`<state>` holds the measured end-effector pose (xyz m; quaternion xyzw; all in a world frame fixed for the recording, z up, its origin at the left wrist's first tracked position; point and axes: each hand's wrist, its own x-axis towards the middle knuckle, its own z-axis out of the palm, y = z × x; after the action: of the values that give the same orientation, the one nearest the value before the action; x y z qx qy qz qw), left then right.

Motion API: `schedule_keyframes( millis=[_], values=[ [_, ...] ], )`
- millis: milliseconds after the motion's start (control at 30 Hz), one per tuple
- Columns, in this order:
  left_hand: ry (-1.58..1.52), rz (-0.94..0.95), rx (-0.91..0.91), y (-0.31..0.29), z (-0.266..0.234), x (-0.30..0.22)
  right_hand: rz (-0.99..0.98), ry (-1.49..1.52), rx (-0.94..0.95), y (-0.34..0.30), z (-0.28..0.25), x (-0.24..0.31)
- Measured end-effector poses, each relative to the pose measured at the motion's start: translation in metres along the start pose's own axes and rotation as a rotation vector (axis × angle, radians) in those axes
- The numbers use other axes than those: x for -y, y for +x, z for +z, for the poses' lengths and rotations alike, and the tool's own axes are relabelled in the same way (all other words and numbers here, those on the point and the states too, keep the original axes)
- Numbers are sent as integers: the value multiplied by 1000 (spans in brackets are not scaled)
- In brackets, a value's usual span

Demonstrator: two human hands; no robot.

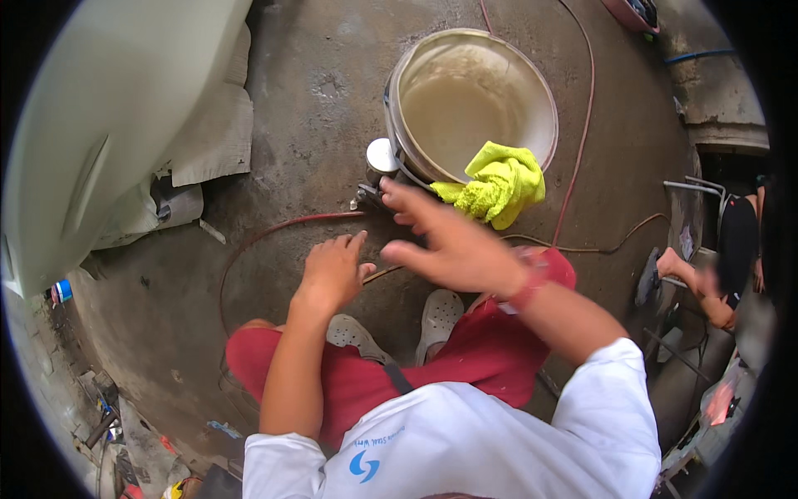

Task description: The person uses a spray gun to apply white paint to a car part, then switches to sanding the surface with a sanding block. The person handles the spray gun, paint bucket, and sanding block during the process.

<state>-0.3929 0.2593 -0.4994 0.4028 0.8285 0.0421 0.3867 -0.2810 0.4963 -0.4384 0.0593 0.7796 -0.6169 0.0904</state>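
Note:
My right hand [445, 237], a little blurred, reaches forward with its fingers stretched and the thumb apart. It holds nothing that I can see. Beside it on the left, my left hand [331, 270] hangs above the floor, fingers loosely bent, thumb apart, nothing visible in it. Just ahead of the right fingertips is what looks like a spray gun with a white-lidded cup [381, 155], its metal lower part partly hidden. It stands against a large round bucket [554, 125] of murky water. A crumpled neon-yellow cloth [503, 185] drapes over the bucket's near rim.
A red hose [291, 221] curves across the wet concrete floor [307, 108]. A large pale curved panel [108, 108] fills the left side, with torn cardboard [218, 137] beside it. At the right edge, another person's leg [694, 283] shows near a metal-framed seat [697, 188].

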Motion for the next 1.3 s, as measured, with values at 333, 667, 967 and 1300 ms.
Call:
schedule_keyframes(
  millis=[333, 667, 967, 1300],
  values=[
    [-76, 31, -315, -104, -19, -69, 221, -1193, 286, 187, -200, -185],
    [-275, -446, -249, -181, 38, -46, 337, -1371, 769, 178, -168, -275],
    [-311, -484, -240, -187, 33, -33, 540, -28, 144, 146, -226, -68],
    [-286, -403, -356, -175, 12, -28, 324, 447, 99, 100, -220, -16]
  ],
)
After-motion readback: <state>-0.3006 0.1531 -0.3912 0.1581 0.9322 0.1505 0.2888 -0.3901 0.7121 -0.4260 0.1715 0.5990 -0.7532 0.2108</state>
